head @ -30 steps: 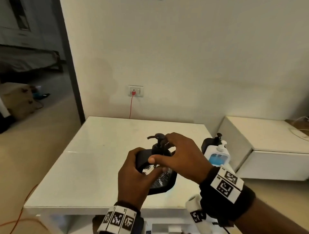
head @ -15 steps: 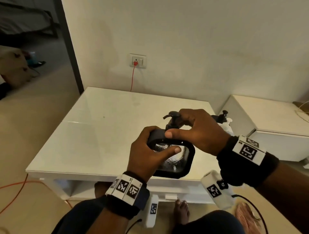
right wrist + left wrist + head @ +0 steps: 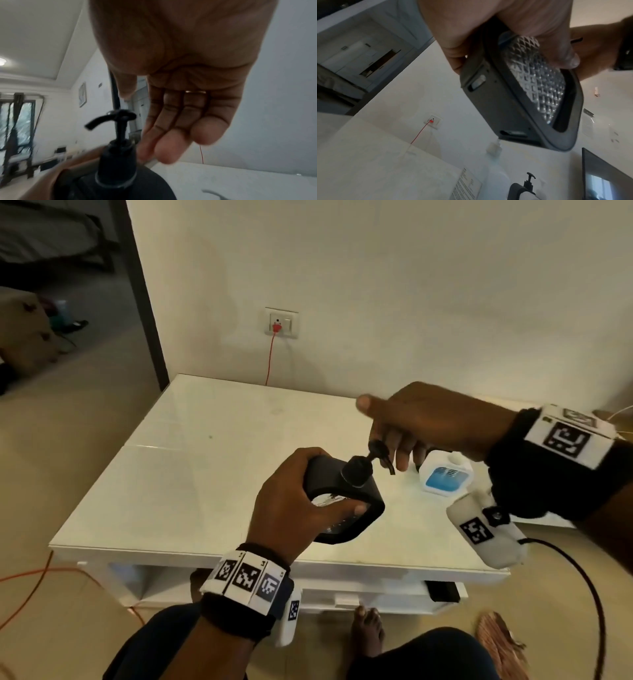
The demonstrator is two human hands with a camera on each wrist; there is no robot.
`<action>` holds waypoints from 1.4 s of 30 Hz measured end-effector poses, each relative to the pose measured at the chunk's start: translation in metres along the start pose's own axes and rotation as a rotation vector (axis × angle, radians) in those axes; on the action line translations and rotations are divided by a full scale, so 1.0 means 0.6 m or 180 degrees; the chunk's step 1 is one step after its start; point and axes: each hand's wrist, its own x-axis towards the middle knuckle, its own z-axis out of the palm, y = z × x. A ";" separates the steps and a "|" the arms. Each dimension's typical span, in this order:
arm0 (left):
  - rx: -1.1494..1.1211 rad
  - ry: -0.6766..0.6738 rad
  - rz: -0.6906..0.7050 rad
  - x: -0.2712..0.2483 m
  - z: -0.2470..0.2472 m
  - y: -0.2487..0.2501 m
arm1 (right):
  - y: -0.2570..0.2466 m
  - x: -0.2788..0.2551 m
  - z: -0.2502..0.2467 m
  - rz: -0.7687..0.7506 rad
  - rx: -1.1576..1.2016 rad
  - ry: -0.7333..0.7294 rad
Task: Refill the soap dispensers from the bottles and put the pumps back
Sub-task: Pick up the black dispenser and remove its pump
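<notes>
My left hand (image 3: 308, 491) grips a black soap dispenser (image 3: 352, 508) with a clear diamond-patterned window (image 3: 534, 81), held above the white table (image 3: 205, 474) and tilted to the right. Its black pump (image 3: 358, 469) sits in the neck, nozzle (image 3: 96, 123) out. My right hand (image 3: 400, 446) hovers just above and beside the pump head with its fingers (image 3: 171, 143) straight, holding nothing. A white refill bottle with a blue label (image 3: 445, 475) stands on the table under the right hand. A second black dispenser with a pump (image 3: 529, 180) shows low in the left wrist view.
A wall socket with a red plug and cord (image 3: 279, 325) is behind the table. An orange cable (image 3: 30, 587) lies on the floor at the left. Bare feet (image 3: 368, 628) are under the table's front edge. A doorway (image 3: 68, 302) opens at the left.
The right hand has let go of the pump head and lifted up to the right. The left hand has tipped the dispenser rightward and lowered it toward the table front.
</notes>
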 end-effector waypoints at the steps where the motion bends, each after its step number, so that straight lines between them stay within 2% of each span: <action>1: 0.0107 -0.0002 0.0000 -0.001 0.002 0.000 | -0.008 0.004 0.007 0.0096 -0.0394 -0.0188; 3: 0.0282 0.0015 0.0020 -0.001 0.006 0.002 | -0.017 0.011 0.020 0.0079 -0.0931 -0.0393; 6: 0.0492 0.0014 0.0059 -0.002 0.010 0.002 | -0.016 0.018 0.024 -0.0254 -0.1487 -0.0327; 10: 0.0319 0.0104 0.0010 -0.003 0.015 0.006 | -0.023 0.009 0.025 -0.0495 -0.1663 -0.0483; 13: 0.0403 0.0194 0.0052 -0.003 0.019 0.007 | -0.025 0.006 0.035 -0.0533 -0.2128 0.0098; 16: 0.0432 0.0348 0.0069 -0.004 0.022 0.003 | -0.023 0.008 0.047 -0.0171 -0.2417 0.0679; 19: 0.0434 0.0516 0.0048 -0.002 0.023 0.001 | -0.018 0.011 0.053 0.0157 -0.1992 0.0835; 23: 0.0379 0.0538 -0.0009 -0.003 0.024 -0.006 | -0.020 0.013 0.053 -0.0473 -0.1014 0.0359; 25: 0.0293 0.0555 -0.0040 -0.003 0.024 -0.010 | -0.019 0.011 0.048 -0.0587 -0.0694 0.0084; 27: 0.0270 0.0586 -0.0047 0.001 0.022 -0.010 | -0.017 0.017 0.050 -0.0459 -0.0818 0.0298; 29: 0.0260 0.0602 -0.0045 0.004 0.021 -0.009 | -0.015 0.026 0.053 -0.0363 -0.1269 0.0649; 31: 0.0211 0.0603 -0.0041 0.004 0.023 -0.009 | -0.013 0.029 0.052 -0.0547 -0.1359 0.0607; 35: 0.0006 0.0599 -0.0130 0.004 0.024 -0.011 | -0.008 0.024 0.038 -0.0995 -0.0931 0.0187; 42: 0.0004 0.0512 -0.0259 0.008 0.018 -0.023 | -0.007 0.017 -0.003 -0.1116 -0.0447 0.0630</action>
